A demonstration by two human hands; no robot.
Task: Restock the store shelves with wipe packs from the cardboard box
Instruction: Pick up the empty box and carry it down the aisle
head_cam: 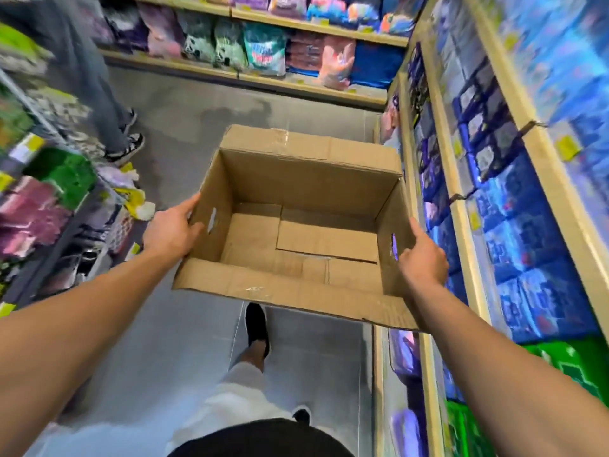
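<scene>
An open brown cardboard box [296, 179] is held in the air in front of me, above the aisle floor. Its inside shows only bare cardboard flaps, with no packs in it. My left hand [171, 230] grips the box's left wall beside the handle slot, fingers under the side. My right hand [423, 258] grips the right wall next to the other handle slot. Blue wipe packs [520, 245] fill the wooden shelves on my right, stacked in rows.
A shelf unit [461, 225] runs close along the right. Another shelf of coloured bags [263, 47] closes the aisle ahead. Racks of packs [49, 192] stand on the left. A person's legs and shoes [125, 140] stand at the far left. Grey floor [184, 103] lies between.
</scene>
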